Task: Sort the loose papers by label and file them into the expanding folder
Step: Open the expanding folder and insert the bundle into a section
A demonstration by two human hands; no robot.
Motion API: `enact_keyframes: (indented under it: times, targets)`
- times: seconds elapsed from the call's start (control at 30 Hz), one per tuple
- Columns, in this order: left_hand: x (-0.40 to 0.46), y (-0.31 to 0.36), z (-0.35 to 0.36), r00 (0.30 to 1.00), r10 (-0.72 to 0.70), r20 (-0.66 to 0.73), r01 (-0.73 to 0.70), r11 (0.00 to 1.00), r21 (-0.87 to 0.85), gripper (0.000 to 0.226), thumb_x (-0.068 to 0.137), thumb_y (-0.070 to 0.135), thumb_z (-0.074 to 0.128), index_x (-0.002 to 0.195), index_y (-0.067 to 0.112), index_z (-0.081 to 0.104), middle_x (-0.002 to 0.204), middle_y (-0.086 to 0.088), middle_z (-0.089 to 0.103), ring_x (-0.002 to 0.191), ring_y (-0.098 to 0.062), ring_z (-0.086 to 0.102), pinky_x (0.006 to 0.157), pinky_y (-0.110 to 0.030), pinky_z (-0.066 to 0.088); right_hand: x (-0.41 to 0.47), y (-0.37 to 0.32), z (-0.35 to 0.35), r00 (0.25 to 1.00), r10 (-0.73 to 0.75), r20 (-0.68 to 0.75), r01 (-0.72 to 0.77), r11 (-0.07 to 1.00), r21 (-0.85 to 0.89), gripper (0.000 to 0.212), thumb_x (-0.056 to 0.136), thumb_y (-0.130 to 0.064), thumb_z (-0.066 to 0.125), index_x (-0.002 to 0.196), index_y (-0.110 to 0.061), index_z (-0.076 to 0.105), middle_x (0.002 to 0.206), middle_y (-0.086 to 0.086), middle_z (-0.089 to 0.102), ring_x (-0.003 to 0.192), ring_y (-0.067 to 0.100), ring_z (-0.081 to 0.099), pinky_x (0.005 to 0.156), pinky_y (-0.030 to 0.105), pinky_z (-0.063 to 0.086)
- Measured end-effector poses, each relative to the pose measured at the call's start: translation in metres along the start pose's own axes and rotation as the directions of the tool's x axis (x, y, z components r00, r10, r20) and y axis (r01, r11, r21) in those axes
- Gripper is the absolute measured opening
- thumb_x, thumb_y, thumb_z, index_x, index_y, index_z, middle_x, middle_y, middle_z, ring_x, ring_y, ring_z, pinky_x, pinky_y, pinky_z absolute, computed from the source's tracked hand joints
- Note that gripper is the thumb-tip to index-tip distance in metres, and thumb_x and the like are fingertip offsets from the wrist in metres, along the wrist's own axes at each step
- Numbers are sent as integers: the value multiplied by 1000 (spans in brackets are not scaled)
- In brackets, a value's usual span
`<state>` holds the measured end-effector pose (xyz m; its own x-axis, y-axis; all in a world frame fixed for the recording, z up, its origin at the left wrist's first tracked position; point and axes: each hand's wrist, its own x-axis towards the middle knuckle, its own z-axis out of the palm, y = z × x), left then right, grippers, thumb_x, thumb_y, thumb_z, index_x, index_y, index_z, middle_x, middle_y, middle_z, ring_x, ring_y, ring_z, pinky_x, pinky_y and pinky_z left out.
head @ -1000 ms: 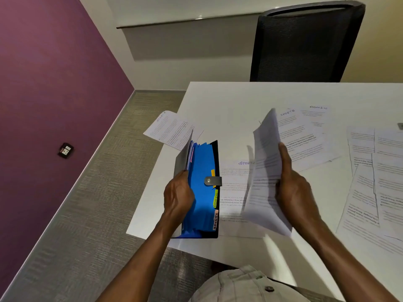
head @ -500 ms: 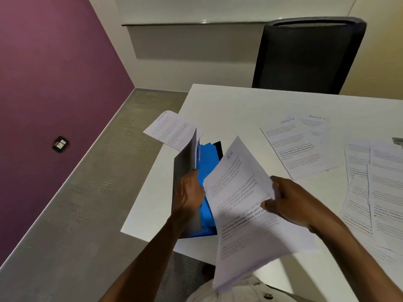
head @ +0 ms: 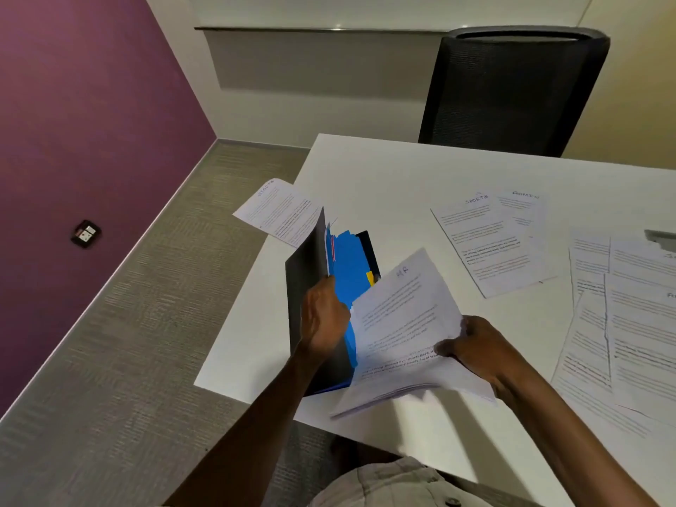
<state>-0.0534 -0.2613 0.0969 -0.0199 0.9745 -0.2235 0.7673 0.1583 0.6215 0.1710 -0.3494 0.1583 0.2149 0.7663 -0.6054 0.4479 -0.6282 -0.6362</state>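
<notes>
Head view looks down on both hands at the near left corner of the white table (head: 384,177). Left hand (head: 323,318) has its fingers curled over the edge of the black front cover (head: 305,283) of the expanding folder (head: 349,265), holding that cover up and away from the blue dividers (head: 347,261) so the pockets gape; the fingertips themselves are hidden behind the cover. Right hand (head: 475,345) pinches a thin stack of papers (head: 398,323), thumb on top of the printed face and the other fingers underneath, out of sight. A handwritten label that seems to read "HR" sits at the stack's far corner, and its left edge overlaps the blue dividers; whether it is already inside a pocket cannot be told.

Inside the folder a red-marked tab shows near the top of the dividers and a yellow tab (head: 370,278) on their right side; what else it holds is not visible. A sheet (head: 280,212) lies beyond the folder, overhanging the table's left edge. Further right lie a sheet headed SPORTS (head: 486,243) overlapping one headed ADMIN (head: 525,208), and more overlapping sheets (head: 629,323) at the right edge. A black mesh chair (head: 512,93) stands at the far side, by a purple wall (head: 73,122)
</notes>
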Motion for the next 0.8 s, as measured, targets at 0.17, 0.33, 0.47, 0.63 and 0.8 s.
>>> enact_keyframes:
  times: [0.17,0.33,0.47,0.63,0.8]
  targets:
    - [3,-2,0,1000,-5,-1,5,1000,-31,25,94,10,63,112,21,49,126,-1,58,76,-4,57,59,-16,53,-9,24,0,997,-2,-82,13,991,134,21,78,-7,70,98,-12,66,92,7,73,84,28,69,76,39,55]
    - [1,-2,-2,1000,-8,-3,7,999,-31,29,96,7,59,123,15,51,130,-2,57,67,2,47,49,-6,39,-20,36,-12,995,-40,-87,60,967,249,24,83,0,66,99,-18,67,93,-6,73,82,11,67,61,22,46]
    - [0,-4,-3,1000,24,-17,-24,999,-28,34,96,5,59,128,11,52,135,-5,57,74,0,50,50,-4,36,-15,50,-26,999,-15,-46,26,967,254,22,82,-7,70,100,-20,71,92,-5,76,89,19,71,83,35,53]
    - [1,-7,-5,999,32,-14,-33,998,-45,32,94,4,60,124,13,54,131,-5,61,73,0,52,57,-7,43,-13,60,-42,999,5,-42,9,944,329,15,84,-5,69,92,-16,74,84,-1,77,73,13,72,72,34,53]
    - [-2,-6,-6,999,33,4,-33,998,-47,34,95,5,60,127,14,52,135,-4,58,81,-2,53,51,-5,38,-9,67,-46,999,44,-23,-30,903,429,19,82,2,68,99,-6,73,97,11,76,94,33,70,94,42,49]
